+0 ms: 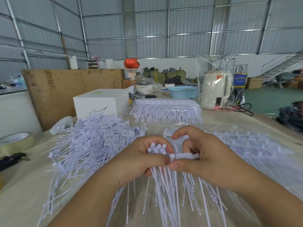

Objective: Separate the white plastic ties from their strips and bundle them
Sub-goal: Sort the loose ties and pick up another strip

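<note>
My left hand (pixel 139 163) grips a bunch of separated white ties (pixel 157 149), heads up, their thin tails hanging down toward me. My right hand (pixel 206 159) holds a strip of ties (pixel 185 156) sideways against that bunch, thumb pressed at its near end. A big loose pile of separated ties (pixel 96 138) lies to the left on the table. A stack of whole strips (pixel 167 108) sits further back, and more strips in clear plastic (pixel 246 143) lie to the right.
A white box (pixel 101 102) stands behind the loose pile. A roll of tape (pixel 14 141) and a black tool (pixel 11 159) lie at the left edge. A blue basket (pixel 183 91) and a wrapped cream kettle (pixel 214 90) stand at the back.
</note>
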`<action>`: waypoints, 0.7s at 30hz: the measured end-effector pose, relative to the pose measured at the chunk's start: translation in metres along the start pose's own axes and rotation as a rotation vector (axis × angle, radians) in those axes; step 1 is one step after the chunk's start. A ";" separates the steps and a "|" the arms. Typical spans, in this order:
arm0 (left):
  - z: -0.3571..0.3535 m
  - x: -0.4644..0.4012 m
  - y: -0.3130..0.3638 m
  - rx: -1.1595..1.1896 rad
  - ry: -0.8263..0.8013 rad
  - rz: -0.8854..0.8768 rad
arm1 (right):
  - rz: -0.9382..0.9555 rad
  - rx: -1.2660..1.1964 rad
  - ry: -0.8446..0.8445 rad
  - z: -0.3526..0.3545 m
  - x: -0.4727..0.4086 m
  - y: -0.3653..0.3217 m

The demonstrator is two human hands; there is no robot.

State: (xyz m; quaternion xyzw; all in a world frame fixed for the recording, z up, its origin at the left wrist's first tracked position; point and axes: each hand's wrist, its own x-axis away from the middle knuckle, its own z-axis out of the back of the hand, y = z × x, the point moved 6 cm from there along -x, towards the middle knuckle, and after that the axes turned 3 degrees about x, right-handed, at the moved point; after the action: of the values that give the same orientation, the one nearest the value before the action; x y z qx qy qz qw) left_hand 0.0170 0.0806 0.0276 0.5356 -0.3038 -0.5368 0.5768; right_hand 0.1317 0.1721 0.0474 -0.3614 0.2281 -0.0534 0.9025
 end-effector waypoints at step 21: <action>-0.008 0.004 -0.004 0.002 -0.174 0.036 | -0.010 -0.021 0.009 0.001 -0.002 0.000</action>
State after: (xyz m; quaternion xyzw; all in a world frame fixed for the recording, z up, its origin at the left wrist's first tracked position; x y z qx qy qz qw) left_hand 0.0240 0.0800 0.0214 0.4822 -0.3629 -0.5704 0.5571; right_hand 0.1305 0.1732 0.0484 -0.3717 0.2311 -0.0571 0.8973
